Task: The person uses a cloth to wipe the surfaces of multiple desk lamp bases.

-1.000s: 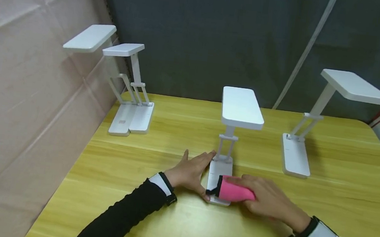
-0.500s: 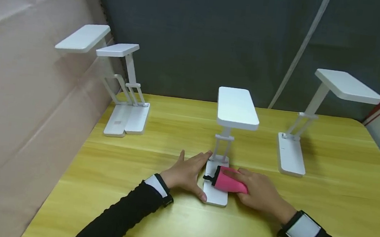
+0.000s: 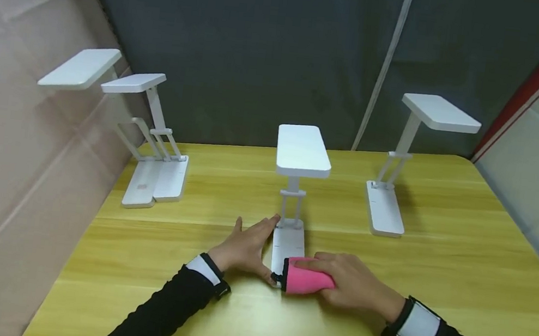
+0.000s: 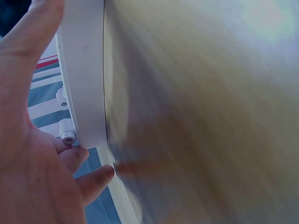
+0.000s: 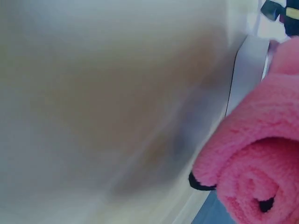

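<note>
A white folding desk lamp [image 3: 303, 152] stands upright in the middle, its panel head raised over a flat base [image 3: 289, 240]. My left hand [image 3: 244, 250] lies along the base's left side, fingers extended toward the hinge and thumb at the near corner. In the left wrist view, the fingers reach the end of the white base [image 4: 85, 70]. My right hand [image 3: 353, 285] grips a pink cloth [image 3: 307, 277] with black edging, pressing it over the base's near end. The right wrist view shows this fuzzy cloth [image 5: 252, 126] rolled up; the fingers are mostly hidden.
Two similar white lamps [image 3: 157, 178] stand side by side at the back left, near a pale fabric wall [image 3: 13, 163]. Another white lamp [image 3: 386, 208] stands at the right. A dark curtain [image 3: 241, 61] hangs behind the wooden table [image 3: 465, 276].
The right hand slid the pink cloth up toward the middle of the base, then back to its near end. The left hand kept its place on the base. The head view turned slightly right.
</note>
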Motion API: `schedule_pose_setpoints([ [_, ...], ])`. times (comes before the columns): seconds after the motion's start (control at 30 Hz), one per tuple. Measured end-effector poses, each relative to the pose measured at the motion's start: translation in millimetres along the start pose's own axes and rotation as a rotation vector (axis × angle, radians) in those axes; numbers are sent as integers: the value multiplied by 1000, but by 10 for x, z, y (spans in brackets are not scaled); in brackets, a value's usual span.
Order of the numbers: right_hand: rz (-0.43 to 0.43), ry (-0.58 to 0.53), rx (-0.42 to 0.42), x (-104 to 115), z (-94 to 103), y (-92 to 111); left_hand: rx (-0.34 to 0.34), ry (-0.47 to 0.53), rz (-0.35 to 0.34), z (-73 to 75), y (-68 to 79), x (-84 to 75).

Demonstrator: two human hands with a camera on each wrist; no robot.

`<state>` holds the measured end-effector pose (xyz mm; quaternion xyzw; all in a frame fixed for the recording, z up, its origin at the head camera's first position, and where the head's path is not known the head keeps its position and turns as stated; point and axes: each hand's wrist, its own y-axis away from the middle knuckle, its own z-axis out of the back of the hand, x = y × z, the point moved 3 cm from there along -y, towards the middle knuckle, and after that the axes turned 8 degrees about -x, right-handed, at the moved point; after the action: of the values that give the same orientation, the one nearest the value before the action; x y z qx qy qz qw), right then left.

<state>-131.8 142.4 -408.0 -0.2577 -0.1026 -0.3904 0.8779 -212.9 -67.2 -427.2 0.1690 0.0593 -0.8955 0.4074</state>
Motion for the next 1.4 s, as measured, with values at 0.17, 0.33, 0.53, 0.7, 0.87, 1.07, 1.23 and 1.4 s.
schedule_pose_setpoints([
  [0.17,-41,69,-39,-135,-22,-305,-5,24,19,10,92,54],
  [0.33,-90,184,-40,-320,-15,-481,-8,23,14,14,48,25],
  [0.53,-78,185,-32,-343,-22,-290,17,-18,-9,-9,-61,-53],
  [0.7,16,107,-28,-159,-58,-70,22,-40,3,-15,-42,-50],
  [0.87,20,49,35,7,-86,66,12,-33,9,13,-3,-10],
  [1.07,67,48,102,25,19,-138,18,-12,15,45,3,29],
  [1.23,53,213,12,-73,76,-474,12,25,24,14,-1,40],
  [1.4,147,422,-66,-62,-38,-590,15,66,29,13,0,24],
])
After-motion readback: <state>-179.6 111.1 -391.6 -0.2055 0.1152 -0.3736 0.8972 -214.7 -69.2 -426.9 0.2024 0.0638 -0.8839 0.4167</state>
